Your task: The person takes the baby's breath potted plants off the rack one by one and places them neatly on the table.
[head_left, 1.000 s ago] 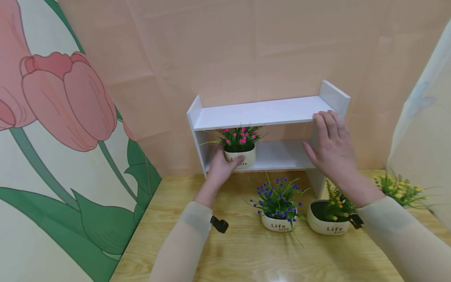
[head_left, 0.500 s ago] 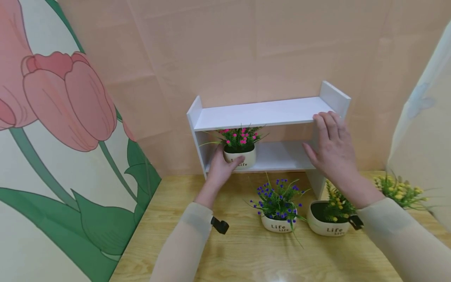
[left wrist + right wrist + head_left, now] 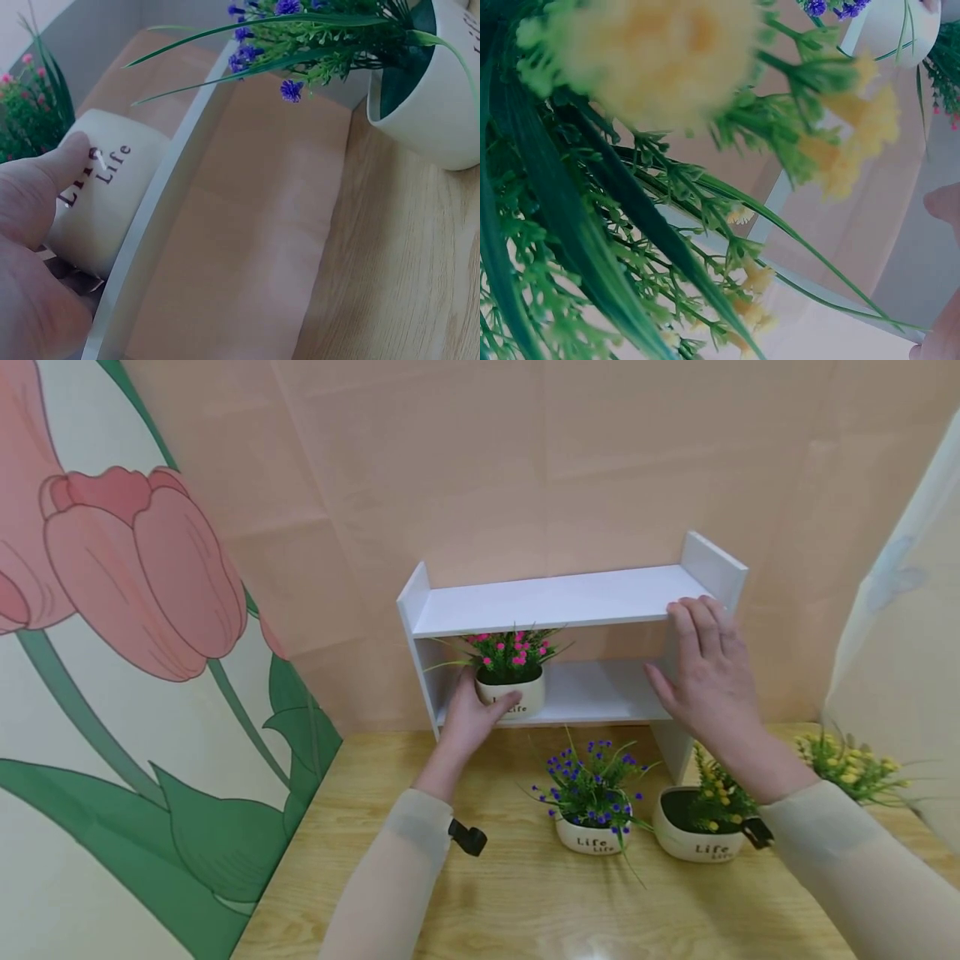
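Observation:
In the head view my left hand (image 3: 472, 714) grips a white flowerpot (image 3: 525, 693) with pink flowers, on the lower board at the left of a white two-tier shelf (image 3: 555, 602). In the left wrist view the thumb (image 3: 71, 154) presses the pot's lettered front, and the pot's base is close to the board's front edge. My right hand (image 3: 708, 672) rests with its fingers at the right end of the upper board, thumb spread apart below. Yellow flowers (image 3: 855, 139) mostly cover the right wrist view, leaving part of that hand at the right edge.
On the wooden table (image 3: 495, 910), a white pot with purple flowers (image 3: 592, 839) stands before the shelf. To its right is a pot with yellow flowers (image 3: 697, 843), and more yellow flowers (image 3: 847, 764) show behind the right forearm. A pinkish backdrop (image 3: 487, 468) hangs behind.

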`<state>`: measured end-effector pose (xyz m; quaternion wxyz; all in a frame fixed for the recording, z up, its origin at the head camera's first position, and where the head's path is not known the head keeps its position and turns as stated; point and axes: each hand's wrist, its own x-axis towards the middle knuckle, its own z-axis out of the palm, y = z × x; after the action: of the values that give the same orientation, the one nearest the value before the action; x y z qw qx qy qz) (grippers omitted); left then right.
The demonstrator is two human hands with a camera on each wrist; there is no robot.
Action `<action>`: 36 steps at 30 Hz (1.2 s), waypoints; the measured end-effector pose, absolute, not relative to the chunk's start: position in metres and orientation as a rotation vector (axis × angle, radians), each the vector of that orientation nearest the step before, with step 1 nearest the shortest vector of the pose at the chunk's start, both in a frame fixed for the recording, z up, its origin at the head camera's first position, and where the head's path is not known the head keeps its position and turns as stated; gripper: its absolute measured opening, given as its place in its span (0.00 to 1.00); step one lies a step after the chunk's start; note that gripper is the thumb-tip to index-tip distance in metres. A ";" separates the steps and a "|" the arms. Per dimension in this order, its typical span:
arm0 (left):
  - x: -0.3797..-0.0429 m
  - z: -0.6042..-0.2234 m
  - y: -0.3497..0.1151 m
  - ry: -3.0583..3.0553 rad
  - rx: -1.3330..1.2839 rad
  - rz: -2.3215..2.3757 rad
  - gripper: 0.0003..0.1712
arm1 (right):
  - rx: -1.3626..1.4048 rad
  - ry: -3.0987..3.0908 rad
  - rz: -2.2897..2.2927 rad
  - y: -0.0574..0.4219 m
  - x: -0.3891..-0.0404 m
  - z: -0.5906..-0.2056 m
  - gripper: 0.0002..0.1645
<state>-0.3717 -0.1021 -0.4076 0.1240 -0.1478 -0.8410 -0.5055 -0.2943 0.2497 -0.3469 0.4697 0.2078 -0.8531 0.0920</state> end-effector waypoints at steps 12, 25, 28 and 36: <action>-0.367 -0.408 -0.102 -2.402 -0.459 -1.486 0.52 | 0.509 -2.100 0.217 0.250 -0.293 -0.348 0.56; -0.345 -0.396 -0.105 -2.462 -0.400 -1.484 0.53 | 0.500 -2.103 0.229 0.249 -0.292 -0.348 0.55; -0.342 -0.396 -0.106 -2.459 -0.394 -1.484 0.52 | 0.495 -2.109 0.228 0.249 -0.292 -0.348 0.55; -0.331 -0.396 -0.111 -2.415 -0.449 -1.504 0.51 | 0.490 -2.117 0.239 0.249 -0.293 -0.347 0.55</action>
<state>-0.3315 -0.1115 -0.3961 0.1302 -0.1544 -0.8313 -0.5178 -0.2934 0.2494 -0.3467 0.4596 0.1991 -0.8601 0.0970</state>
